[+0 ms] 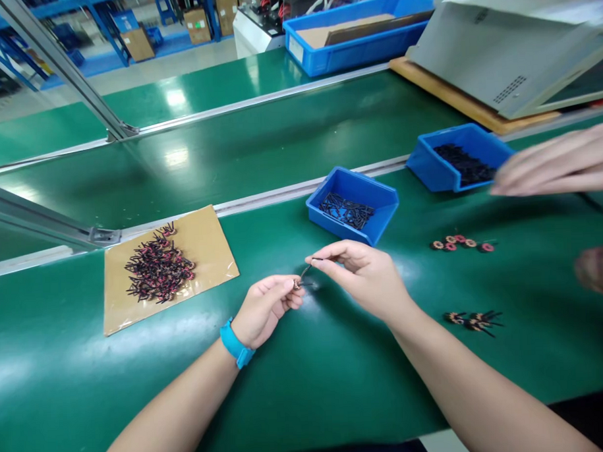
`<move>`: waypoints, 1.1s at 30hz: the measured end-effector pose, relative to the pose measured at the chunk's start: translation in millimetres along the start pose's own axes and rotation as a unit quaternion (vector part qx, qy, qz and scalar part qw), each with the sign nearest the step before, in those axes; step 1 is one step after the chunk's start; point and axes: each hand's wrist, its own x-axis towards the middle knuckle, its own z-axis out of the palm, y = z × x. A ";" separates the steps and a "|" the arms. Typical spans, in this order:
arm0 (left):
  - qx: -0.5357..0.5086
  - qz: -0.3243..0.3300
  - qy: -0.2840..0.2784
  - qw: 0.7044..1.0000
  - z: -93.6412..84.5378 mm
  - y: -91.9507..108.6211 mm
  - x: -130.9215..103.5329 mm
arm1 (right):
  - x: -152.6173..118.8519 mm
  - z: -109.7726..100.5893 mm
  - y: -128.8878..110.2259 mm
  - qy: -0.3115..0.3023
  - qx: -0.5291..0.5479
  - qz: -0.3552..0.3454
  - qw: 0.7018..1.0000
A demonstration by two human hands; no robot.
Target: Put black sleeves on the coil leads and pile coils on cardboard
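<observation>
My left hand (269,306), with a blue band at the wrist, pinches a small ring-shaped coil (297,285) that has dark leads sticking out. Thumb and fingertips of my right hand (360,273) are closed on a thin black sleeve (307,269), whose lower end meets the coil. Just beyond my right hand stands a blue bin (387,213) holding short black tubes (348,210). A heap of coils with black-sleeved leads (159,267) lies on a brown cardboard sheet (216,255) to the left.
Another person's hands (556,161) reach in at the right, near a second blue bin (430,165) of black pieces. Bare-lead coils (450,246) and sleeved coils (477,321) lie on the green table (307,397). A metal rail (265,198) runs behind.
</observation>
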 end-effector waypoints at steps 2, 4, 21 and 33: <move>-0.001 -0.001 0.000 1.000 0.2 0.1 -0.1 | 0.3 -0.4 -1.4 -0.029 -0.001 0.013 0.999; -0.002 -0.002 -0.001 1.000 0.3 0.2 -0.2 | 0.4 -0.9 -3.0 -0.070 0.015 0.036 0.997; -0.003 -0.003 0.006 1.000 0.4 -0.1 0.0 | 0.8 -0.9 0.1 -0.093 0.049 0.040 0.994; -0.006 -0.003 -0.001 1.000 -0.3 0.0 -0.5 | 3.5 -12.0 -1.3 -0.088 -0.062 -0.027 0.994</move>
